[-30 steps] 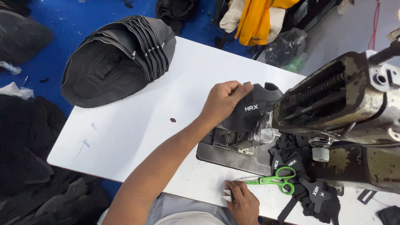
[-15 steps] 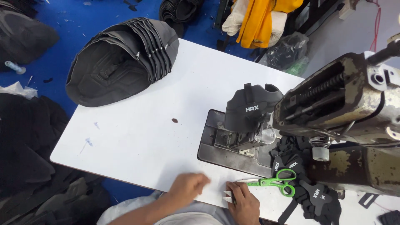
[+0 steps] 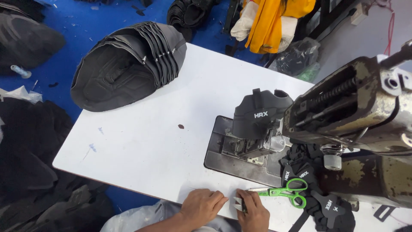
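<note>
— Where are the hands now?
— Both at the counter's [image 3: 141, 146] near edge; left hand [image 3: 201, 205] lies flat and loose, right hand [image 3: 253, 210] pinches a small white tag [image 3: 237, 203], just beside the green scissors [image 3: 285, 191]

— Which step, you reckon?
— Readying that tag; next it needs carrying to the black shoe upper [image 3: 259, 115] on the sewing machine [image 3: 343, 124]

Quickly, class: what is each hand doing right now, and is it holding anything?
Left hand: flat on the white table, holding nothing.
Right hand: fingers pinching a small white piece beside the green scissors.
</note>
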